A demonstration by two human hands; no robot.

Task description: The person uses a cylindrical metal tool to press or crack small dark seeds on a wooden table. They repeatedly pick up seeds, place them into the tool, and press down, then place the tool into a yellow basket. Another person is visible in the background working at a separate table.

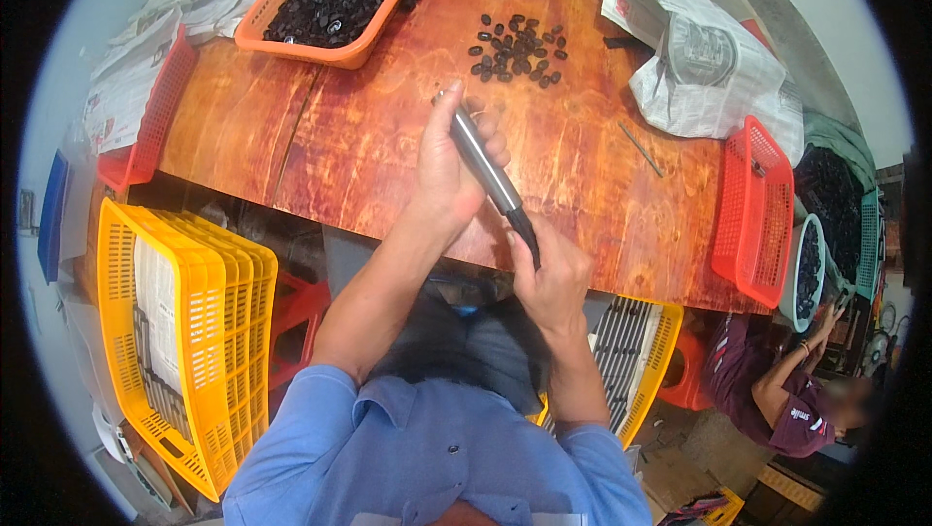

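A silver metal tube (485,162) with a black lower end slants over the near part of the table. My left hand (442,162) is wrapped round its upper part, the thumb lying along the tube. At its lower end, my right hand (555,274) grips the black section between thumb and fingers. Just beyond the hands, several small black oval pieces (519,49) lie loose in a patch on the wooden table (388,138). What is at the tube's top end, by my left thumb, is too small to make out.
An orange basket (311,50) of black pieces stands at the far left. Red baskets (752,211) sit at both sides. A thin rod (641,149) and newspaper (714,70) lie on the right. Yellow crates (194,332) stand below left. Another person (777,390) works at right.
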